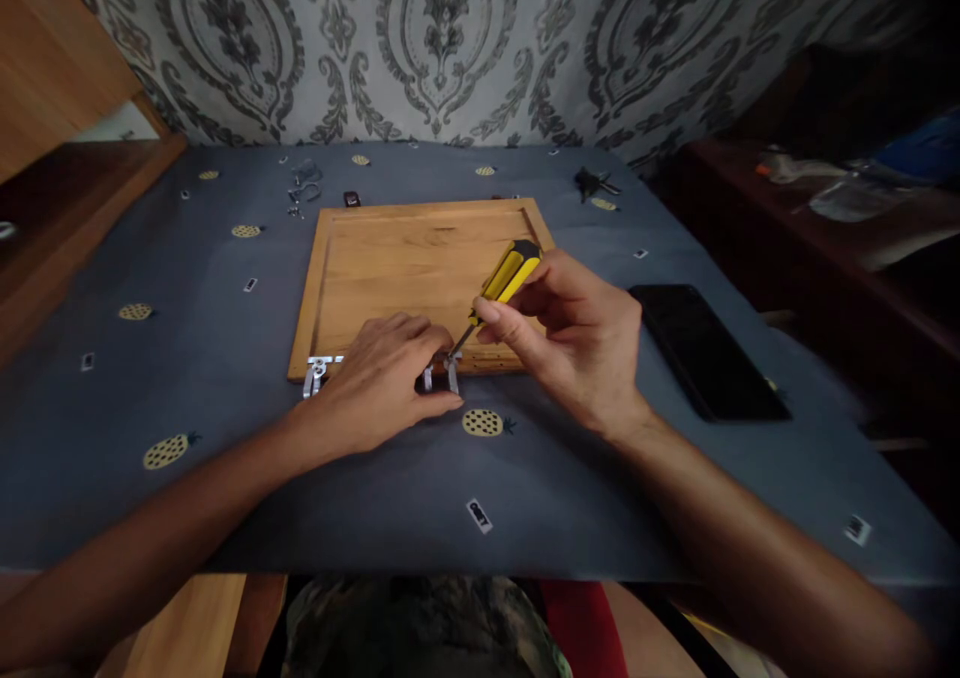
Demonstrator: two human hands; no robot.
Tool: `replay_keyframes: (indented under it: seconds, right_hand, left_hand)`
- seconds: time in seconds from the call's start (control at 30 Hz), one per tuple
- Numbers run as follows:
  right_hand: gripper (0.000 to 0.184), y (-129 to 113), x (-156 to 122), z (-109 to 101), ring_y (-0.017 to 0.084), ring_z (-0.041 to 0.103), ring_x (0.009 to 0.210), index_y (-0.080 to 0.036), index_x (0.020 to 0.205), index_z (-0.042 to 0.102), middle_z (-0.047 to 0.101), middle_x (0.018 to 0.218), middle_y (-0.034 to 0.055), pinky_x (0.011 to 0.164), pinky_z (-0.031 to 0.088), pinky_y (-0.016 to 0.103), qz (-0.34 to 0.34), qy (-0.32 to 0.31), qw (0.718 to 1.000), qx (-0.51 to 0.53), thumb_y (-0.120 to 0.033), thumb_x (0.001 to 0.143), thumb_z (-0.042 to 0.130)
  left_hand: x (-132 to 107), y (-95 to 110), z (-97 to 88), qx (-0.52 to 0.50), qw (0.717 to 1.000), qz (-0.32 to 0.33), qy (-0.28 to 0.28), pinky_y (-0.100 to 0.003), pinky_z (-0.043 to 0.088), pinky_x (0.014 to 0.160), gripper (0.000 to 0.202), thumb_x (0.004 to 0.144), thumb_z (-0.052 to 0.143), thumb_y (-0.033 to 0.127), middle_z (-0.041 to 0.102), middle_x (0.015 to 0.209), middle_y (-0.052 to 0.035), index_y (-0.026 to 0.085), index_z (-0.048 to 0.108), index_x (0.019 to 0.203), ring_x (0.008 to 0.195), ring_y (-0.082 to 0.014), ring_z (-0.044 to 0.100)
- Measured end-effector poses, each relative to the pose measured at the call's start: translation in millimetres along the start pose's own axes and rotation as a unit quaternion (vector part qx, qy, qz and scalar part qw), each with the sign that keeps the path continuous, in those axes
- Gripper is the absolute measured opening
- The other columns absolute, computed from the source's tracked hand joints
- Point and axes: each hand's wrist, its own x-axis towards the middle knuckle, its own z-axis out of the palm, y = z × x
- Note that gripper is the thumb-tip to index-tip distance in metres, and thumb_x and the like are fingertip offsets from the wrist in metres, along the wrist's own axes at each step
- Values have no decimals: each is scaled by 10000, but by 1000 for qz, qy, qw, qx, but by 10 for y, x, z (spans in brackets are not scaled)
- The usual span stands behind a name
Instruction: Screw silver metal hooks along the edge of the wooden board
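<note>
A wooden panel [405, 268] lies flat on a grey-blue cloth with pineapple prints. My right hand [581, 343] is closed on a yellow-and-black screwdriver [508, 274], its tip pointing down at a metal hinge [448, 370] on the panel's near edge. My left hand [382, 378] lies over that edge with fingers curled, pressing on the hinge. A second metal hinge [319, 371] shows just left of my left hand.
A black phone [705, 350] lies on the cloth to the right. Loose metal fittings [300, 193] and a dark tool [592, 184] rest near the patterned wall. Wooden furniture stands at left, and a dark shelf [825, 228] with clutter at right.
</note>
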Motion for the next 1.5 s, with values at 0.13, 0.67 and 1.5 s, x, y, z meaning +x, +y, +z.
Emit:
replay_keyframes:
  seconds: [0.13,0.67,1.5]
  right_hand:
    - [312,7,3,-3,117,604,608,-229,815,579,621,723,-33,571,507,286,2,4,1000,-7,-453,878,787]
    - [272,4,28,-103,121,622,649,-225,811,640,626,747,-27,609,543,283,11,-52,998,18,-424,848,823]
    - [274,3,79,-122,121,672,666,-232,862,642,634,802,-29,612,568,263,18,-96,991,92,-435,841,825]
  left_hand:
    - [-6,-12,14,-7,1000,9,14,-382,436,861,343,838,842,371,670,964,-47,176,672,1063,946,-262,620]
    - [15,-11,15,-12,1000,-6,12,-379,422,840,323,817,853,403,656,924,-40,188,695,999,901,-254,604]
    - [5,-25,38,-13,1000,1,24,-386,416,847,287,856,806,406,674,959,-44,195,671,995,951,-264,612]
